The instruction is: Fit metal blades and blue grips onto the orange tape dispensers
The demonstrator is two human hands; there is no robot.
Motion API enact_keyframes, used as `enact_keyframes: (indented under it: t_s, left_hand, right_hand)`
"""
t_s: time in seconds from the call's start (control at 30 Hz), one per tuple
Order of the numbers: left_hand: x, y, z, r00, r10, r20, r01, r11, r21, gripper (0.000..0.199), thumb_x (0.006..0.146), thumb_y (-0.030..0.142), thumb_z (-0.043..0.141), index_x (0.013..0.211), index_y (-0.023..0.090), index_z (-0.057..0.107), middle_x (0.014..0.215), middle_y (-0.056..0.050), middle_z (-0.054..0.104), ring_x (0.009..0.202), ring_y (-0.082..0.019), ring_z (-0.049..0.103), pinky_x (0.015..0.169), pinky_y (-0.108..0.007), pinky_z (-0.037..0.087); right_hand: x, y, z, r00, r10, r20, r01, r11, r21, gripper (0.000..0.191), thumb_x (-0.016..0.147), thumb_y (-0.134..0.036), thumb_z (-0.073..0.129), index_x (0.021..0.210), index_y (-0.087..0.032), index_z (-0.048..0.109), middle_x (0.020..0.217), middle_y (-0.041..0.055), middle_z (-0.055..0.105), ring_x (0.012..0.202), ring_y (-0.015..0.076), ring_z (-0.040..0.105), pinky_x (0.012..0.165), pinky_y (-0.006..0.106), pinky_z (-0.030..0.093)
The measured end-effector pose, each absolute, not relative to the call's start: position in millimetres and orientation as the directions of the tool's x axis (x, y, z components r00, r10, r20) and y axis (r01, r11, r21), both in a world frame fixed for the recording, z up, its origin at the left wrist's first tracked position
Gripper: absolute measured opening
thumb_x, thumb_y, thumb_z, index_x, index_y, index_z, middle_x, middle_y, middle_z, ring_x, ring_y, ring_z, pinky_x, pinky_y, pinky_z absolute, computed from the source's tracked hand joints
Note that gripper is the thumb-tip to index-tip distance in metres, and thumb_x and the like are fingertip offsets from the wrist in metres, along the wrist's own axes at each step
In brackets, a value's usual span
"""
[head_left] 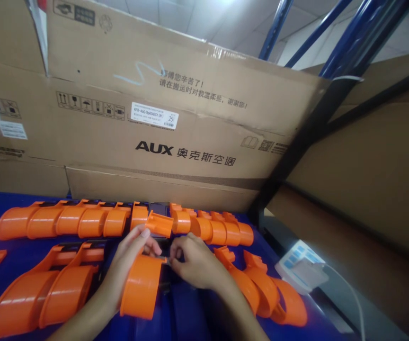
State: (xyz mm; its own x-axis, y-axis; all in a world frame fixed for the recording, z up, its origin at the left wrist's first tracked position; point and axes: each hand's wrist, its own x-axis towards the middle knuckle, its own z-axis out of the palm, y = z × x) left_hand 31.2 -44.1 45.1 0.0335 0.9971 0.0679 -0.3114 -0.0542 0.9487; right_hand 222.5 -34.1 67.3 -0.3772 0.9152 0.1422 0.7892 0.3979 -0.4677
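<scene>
My left hand (130, 248) is closed around an orange plastic part (141, 286) with a wide curved band below. A flat ribbed bracket (159, 223) rises above the thumb and looks like the upper end of the same part. My right hand (194, 259) is beside it, fingers curled in a pinch against the part's inner edge. Something thin and greyish shows at the fingertips, too small to name. Behind the hands, a dark flat object (158, 208) is partly covered by the bracket.
Similar orange parts (93, 222) stand in a row at the back, and more (67, 293) lie front left and front right (261, 284) on the blue surface (119, 251). A cardboard panel (119, 156) closes off the back. At right are a black post (286, 151) and a white power strip (302, 265) with a cable.
</scene>
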Motion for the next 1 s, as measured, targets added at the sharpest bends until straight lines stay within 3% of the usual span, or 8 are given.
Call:
enact_keyframes:
  t_s: [0.13,0.23,0.4,0.57,0.8,1.0]
  left_hand:
    - [31,-42,44,0.033,0.998,0.050,-0.333,-0.036,0.942,0.047,0.085,0.064,0.067,0.072,0.019,0.067,0.065,-0.004,0.071,0.059,-0.017,0.060,0.060,-0.027,0.045]
    - [32,-40,42,0.022,0.999,0.049,-0.320,-0.039,0.947,0.047,0.083,0.065,0.068,0.070,0.019,0.066,0.063,-0.005,0.070,0.058,-0.018,0.060,0.059,-0.027,0.045]
    - [32,-38,40,0.014,0.998,0.056,-0.296,-0.050,0.954,0.046,0.083,0.065,0.069,0.072,0.020,0.065,0.063,-0.004,0.071,0.058,-0.018,0.061,0.059,-0.026,0.045]
    - [32,-39,40,0.010,0.999,0.039,-0.293,-0.035,0.956,0.046,0.084,0.064,0.067,0.076,0.019,0.065,0.062,-0.003,0.070,0.057,-0.016,0.060,0.058,-0.025,0.044]
    - [33,-39,38,-0.002,0.999,0.034,-0.295,-0.033,0.955,0.046,0.082,0.065,0.070,0.081,0.020,0.065,0.064,-0.002,0.071,0.059,-0.017,0.061,0.059,-0.026,0.045]
    - [34,-39,41,0.008,1.000,0.026,-0.307,-0.022,0.951,0.047,0.081,0.067,0.071,0.078,0.020,0.064,0.063,-0.002,0.070,0.057,-0.017,0.061,0.056,-0.026,0.044]
  right_hand:
    - [223,-28,66,-0.287,0.941,0.178,0.510,0.307,-0.803,0.009,0.096,-0.027,0.052,0.089,-0.022,0.054,0.075,-0.0011,0.068,0.063,0.0154,0.062,0.059,0.025,0.044]
    - [220,-25,64,-0.247,0.956,0.159,0.255,0.223,-0.941,0.022,0.102,-0.045,0.048,0.096,-0.024,0.047,0.067,-0.0056,0.063,0.047,0.0124,0.055,0.048,0.022,0.038]
    - [221,-20,67,-0.109,0.953,0.283,0.146,0.297,-0.944,0.031,0.091,-0.053,0.068,0.090,-0.022,0.064,0.062,-0.0045,0.056,0.054,0.0130,0.051,0.050,0.024,0.040]
    - [222,-20,66,0.006,0.950,0.313,0.076,0.312,-0.947,0.034,0.085,-0.051,0.075,0.098,-0.020,0.077,0.074,0.0009,0.065,0.053,0.0114,0.047,0.049,0.026,0.038]
    - [214,-19,61,0.100,0.908,0.407,0.029,0.407,-0.913,0.046,0.082,-0.051,0.078,0.116,-0.022,0.073,0.086,0.0053,0.073,0.071,0.0193,0.065,0.061,0.030,0.054]
    - [214,-17,59,0.100,0.919,0.382,0.015,0.383,-0.924,0.035,0.083,-0.046,0.080,0.107,-0.021,0.073,0.093,0.0068,0.077,0.087,0.0239,0.072,0.076,0.035,0.057]
